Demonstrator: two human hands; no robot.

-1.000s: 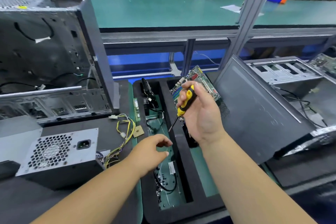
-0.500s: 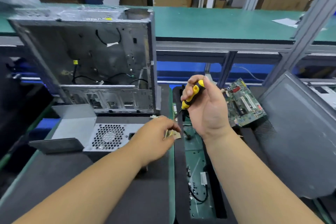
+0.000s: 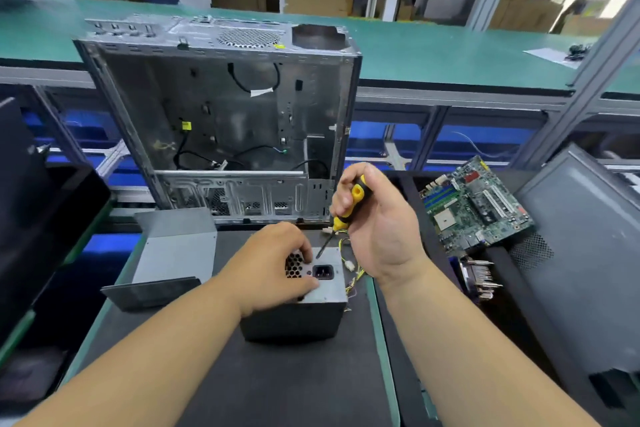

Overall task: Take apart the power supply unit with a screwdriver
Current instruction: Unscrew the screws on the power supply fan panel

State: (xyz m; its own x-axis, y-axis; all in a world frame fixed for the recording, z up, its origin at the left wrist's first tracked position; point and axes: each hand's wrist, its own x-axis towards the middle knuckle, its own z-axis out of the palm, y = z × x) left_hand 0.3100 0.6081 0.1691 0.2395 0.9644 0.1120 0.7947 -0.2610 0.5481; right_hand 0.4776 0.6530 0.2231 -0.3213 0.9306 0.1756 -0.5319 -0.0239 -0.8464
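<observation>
The left hand has come onto the power supply unit, where 0.5 s ago it was pinching at something small just beside the unit. Now its fingers are curled over the perforated fan grille and top edge, gripping the metal box to steady it. The unit sits on the dark mat of the bench, near the middle, in front of the open computer case, with its socket face turned up and its yellow wiring trailing off toward the right.

The right hand is wrapped tightly round the yellow-and-black handle of the screwdriver, and the tip has dropped to the upper face of the unit, close above the power socket. Whether it is seated in a screw head cannot be told.

This suggests the fetching is over and unscrewing is about to start: 1 hand braces, the other drives. The casing looks closed, so the task appears to be at its 1st screws.

A motherboard lies off to the right.
</observation>
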